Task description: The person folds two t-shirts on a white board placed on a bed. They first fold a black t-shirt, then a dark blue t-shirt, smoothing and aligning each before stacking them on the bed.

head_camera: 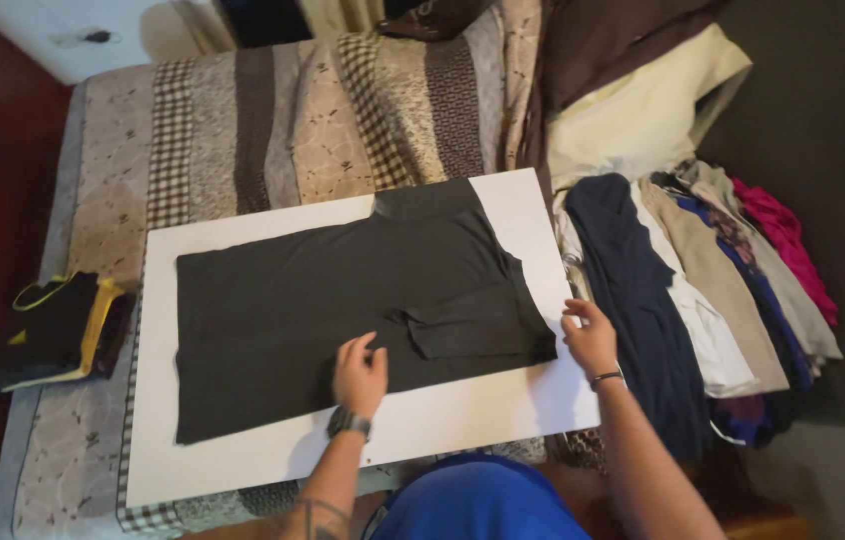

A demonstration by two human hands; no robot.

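Observation:
A dark grey t-shirt (323, 300) lies flat on a white board (243, 460) that rests on the bed. Its near sleeve is folded in over the body. My left hand (360, 375) presses flat on the shirt's near edge, fingers spread, beside the folded sleeve. My right hand (591, 337) hovers at the board's right edge, just past the shirt's sleeve end, fingers loosely curled and holding nothing that I can see.
A patchwork bedspread (283, 120) covers the bed. A row of clothes (703, 290) lies overlapped to the right of the board. A small folded stack in black and yellow (63, 330) sits at the bed's left edge. Cream and brown pillows (633, 100) lie far right.

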